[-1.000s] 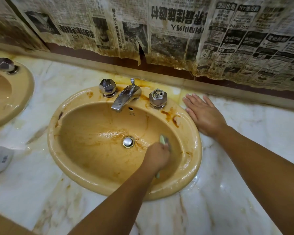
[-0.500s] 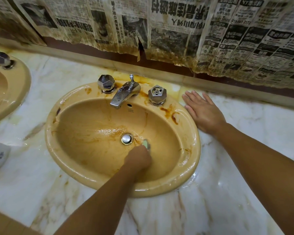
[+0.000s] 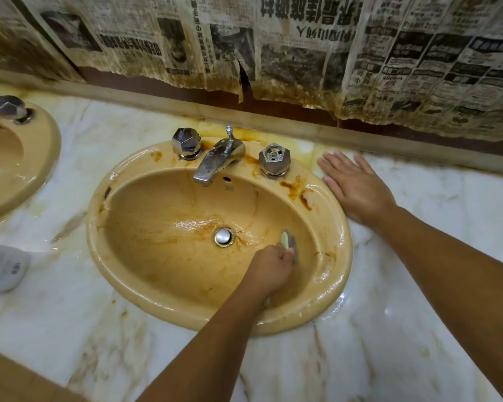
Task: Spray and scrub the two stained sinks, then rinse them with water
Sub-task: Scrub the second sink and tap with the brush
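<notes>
Your left hand (image 3: 269, 268) has its fingers curled tight round a green scrubbing pad (image 3: 288, 240) (how the thumb lies cannot be told). The pad's tip pokes out just beyond your knuckles against the wet, brown-stained wall of the yellow sink (image 3: 122, 274), with the drain plug (image 3: 224, 236) just left of your fingers. Your left forearm reaches in over the near rim, while your right hand (image 3: 355, 190) lies palm down, fingers straight and slightly spread, on the marble counter (image 3: 418, 314) just beside the sink's right rim.

Yellowed, stained newspaper sheets (image 3: 302, 39) pasted on the wall carry bold Chinese headlines, seemingly upside down. The print is too blurred to read.
</notes>
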Demonstrator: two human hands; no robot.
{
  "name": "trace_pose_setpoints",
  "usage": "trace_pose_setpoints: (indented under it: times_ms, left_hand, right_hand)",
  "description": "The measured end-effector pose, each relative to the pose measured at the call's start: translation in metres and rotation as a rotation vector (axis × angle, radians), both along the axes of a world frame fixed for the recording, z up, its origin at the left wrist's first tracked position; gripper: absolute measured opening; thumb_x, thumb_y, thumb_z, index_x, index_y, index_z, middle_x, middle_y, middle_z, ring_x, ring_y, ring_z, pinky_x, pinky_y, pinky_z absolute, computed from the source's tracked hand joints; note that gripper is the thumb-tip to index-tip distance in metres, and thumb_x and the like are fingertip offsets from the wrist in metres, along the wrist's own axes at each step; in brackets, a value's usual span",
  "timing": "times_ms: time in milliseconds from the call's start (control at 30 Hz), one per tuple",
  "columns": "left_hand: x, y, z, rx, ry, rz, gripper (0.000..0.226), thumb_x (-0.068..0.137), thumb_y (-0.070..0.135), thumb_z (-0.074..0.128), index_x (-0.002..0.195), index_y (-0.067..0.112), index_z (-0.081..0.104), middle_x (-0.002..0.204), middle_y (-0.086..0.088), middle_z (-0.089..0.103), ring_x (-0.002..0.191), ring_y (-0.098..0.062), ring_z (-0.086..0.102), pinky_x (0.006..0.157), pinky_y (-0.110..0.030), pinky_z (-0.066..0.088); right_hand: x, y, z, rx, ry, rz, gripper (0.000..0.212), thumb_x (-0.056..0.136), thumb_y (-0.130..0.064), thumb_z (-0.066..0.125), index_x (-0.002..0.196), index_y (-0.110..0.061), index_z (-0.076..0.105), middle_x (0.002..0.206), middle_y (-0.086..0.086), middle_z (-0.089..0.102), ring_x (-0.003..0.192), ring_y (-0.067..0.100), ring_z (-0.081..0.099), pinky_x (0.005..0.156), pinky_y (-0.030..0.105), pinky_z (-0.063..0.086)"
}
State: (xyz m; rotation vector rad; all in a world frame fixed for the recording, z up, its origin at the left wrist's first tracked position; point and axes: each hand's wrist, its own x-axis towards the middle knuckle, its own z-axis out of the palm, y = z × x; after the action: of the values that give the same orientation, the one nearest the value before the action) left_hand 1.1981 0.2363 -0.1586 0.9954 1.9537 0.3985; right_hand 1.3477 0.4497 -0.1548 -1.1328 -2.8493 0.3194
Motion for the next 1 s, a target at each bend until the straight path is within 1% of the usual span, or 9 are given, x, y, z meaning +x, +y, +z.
trace_pose_setpoints:
  times_ms: [67, 200, 300, 467, 600, 800, 867, 900, 1000]
  left_hand:
    - [-0.018, -0.006, -0.017, -0.183, 0.177, -0.077, 0.044, 0.109, 0.035, 0.037, 0.12, 0.002, 0.063, 0.122, -0.021, 0.066, 0.115, -0.037, 0.061, 0.09, -0.037, 0.046]
    - [-0.05, -0.019, -0.025, -0.316, 0.356, -0.098, 0.032, 0.107, 0.029, 0.034, 0.134, 0.018, 0.048, 0.13, -0.013, 0.063, 0.117, -0.034, 0.061, 0.091, -0.041, 0.047]
    - [-0.065, -0.017, -0.028, -0.366, 0.479, -0.085, 0.044, 0.106, 0.017, 0.036, 0.15, 0.014, 0.035, 0.141, -0.01, 0.057, 0.124, -0.032, 0.06, 0.094, -0.04, 0.049]
    - [-0.048, -0.007, -0.035, -0.258, 0.42, -0.275, 0.055, 0.108, 0.036, 0.035, 0.155, 0.011, 0.025, 0.13, -0.015, 0.061, 0.117, -0.035, 0.062, 0.083, -0.04, 0.044]
    - [-0.082, 0.0, -0.038, -0.352, 0.501, -0.129, 0.046, 0.108, 0.025, 0.038, 0.151, 0.009, 0.032, 0.14, -0.011, 0.054, 0.12, -0.03, 0.062, 0.094, -0.041, 0.049]
    - [-0.059, -0.006, -0.041, -0.228, 0.354, -0.224, 0.051, 0.109, 0.037, 0.033, 0.149, 0.006, 0.034, 0.124, -0.02, 0.064, 0.113, -0.038, 0.062, 0.08, -0.04, 0.043]
    - [-0.072, -0.003, -0.043, -0.25, 0.331, -0.046, 0.042, 0.108, 0.031, 0.038, 0.14, 0.005, 0.043, 0.125, -0.019, 0.065, 0.114, -0.036, 0.064, 0.085, -0.038, 0.047]
    - [-0.07, 0.006, -0.038, -0.224, 0.237, 0.082, 0.037, 0.108, 0.028, 0.04, 0.136, 0.004, 0.046, 0.121, -0.018, 0.066, 0.111, -0.036, 0.065, 0.083, -0.035, 0.049]
    - [-0.042, 0.041, -0.018, -0.023, -0.136, 0.482, 0.03, 0.105, 0.031, 0.045, 0.112, 0.006, 0.061, 0.084, -0.01, 0.063, 0.074, -0.032, 0.064, 0.055, -0.026, 0.046]
  right_hand:
    - [0.0, 0.0, 0.0, -0.005, -0.003, 0.004, 0.054, 0.112, -0.045, 0.016, 0.163, -0.029, 0.022, 0.17, -0.008, 0.019, 0.157, 0.008, 0.008, 0.129, 0.039, 0.002]
    - [0.0, 0.0, 0.0, 0.001, -0.014, 0.005, 0.054, 0.112, -0.045, 0.015, 0.164, -0.029, 0.021, 0.17, -0.007, 0.018, 0.158, 0.009, 0.008, 0.129, 0.04, 0.002]
    - [0.0, 0.0, 0.001, 0.006, -0.01, 0.003, 0.054, 0.112, -0.045, 0.015, 0.163, -0.029, 0.022, 0.17, -0.007, 0.019, 0.158, 0.01, 0.009, 0.129, 0.04, 0.002]
    - [0.001, 0.002, -0.001, 0.006, -0.008, 0.01, 0.057, 0.111, -0.048, 0.011, 0.163, -0.029, 0.023, 0.17, -0.006, 0.021, 0.158, 0.01, 0.011, 0.129, 0.04, 0.003]
    - [0.0, 0.002, -0.001, 0.007, -0.011, 0.007, 0.054, 0.112, -0.045, 0.015, 0.163, -0.029, 0.024, 0.17, -0.007, 0.021, 0.158, 0.01, 0.01, 0.129, 0.041, 0.003]
    - [0.001, 0.002, 0.0, 0.002, -0.008, 0.009, 0.058, 0.11, -0.049, 0.011, 0.163, -0.029, 0.024, 0.17, -0.008, 0.021, 0.157, 0.009, 0.009, 0.129, 0.04, 0.002]
    - [0.001, 0.002, 0.001, 0.002, -0.005, 0.008, 0.058, 0.109, -0.049, 0.01, 0.163, -0.029, 0.024, 0.17, -0.008, 0.021, 0.157, 0.009, 0.01, 0.129, 0.04, 0.002]
    - [0.001, 0.002, 0.0, 0.0, -0.004, 0.01, 0.059, 0.109, -0.049, 0.011, 0.163, -0.029, 0.024, 0.17, -0.008, 0.021, 0.157, 0.008, 0.01, 0.129, 0.04, 0.002]
    - [0.001, 0.002, 0.0, 0.001, 0.002, 0.004, 0.058, 0.109, -0.05, 0.011, 0.163, -0.03, 0.024, 0.169, -0.008, 0.022, 0.157, 0.008, 0.01, 0.129, 0.04, 0.002]
